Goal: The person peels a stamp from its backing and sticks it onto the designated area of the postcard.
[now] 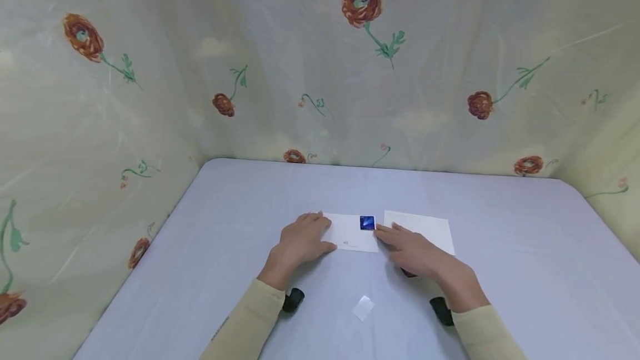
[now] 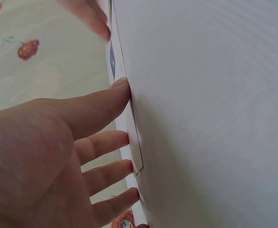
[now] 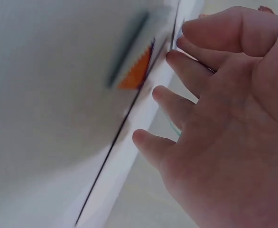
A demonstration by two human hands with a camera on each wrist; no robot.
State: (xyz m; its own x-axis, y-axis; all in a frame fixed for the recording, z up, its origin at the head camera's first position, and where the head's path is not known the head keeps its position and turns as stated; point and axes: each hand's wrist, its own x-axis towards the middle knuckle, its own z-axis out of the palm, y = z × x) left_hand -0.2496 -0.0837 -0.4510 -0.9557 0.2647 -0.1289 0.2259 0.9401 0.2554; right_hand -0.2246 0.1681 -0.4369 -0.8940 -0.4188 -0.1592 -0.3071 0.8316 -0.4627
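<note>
A white envelope (image 1: 347, 232) lies flat on the table, a blue stamp (image 1: 367, 223) at its upper right corner. My left hand (image 1: 304, 239) rests over its left end; in the left wrist view the thumb (image 2: 103, 103) and straight fingers touch the paper near its edge. At the other end is my right hand (image 1: 412, 249), its extended fingertips right at the edge by the stamp. Partly behind that hand lies a second white paper (image 1: 425, 228). Below the right palm, a small dark piece peeks out; the right wrist view shows an orange corner with a serrated edge (image 3: 138, 71).
A small translucent square (image 1: 363, 308) lies on the white-covered table (image 1: 250, 199), nearer to me than the envelope. Black wrist cameras (image 1: 293, 300) hang below both forearms. Flower-printed curtain (image 1: 300, 43) encloses the table at the back and sides.
</note>
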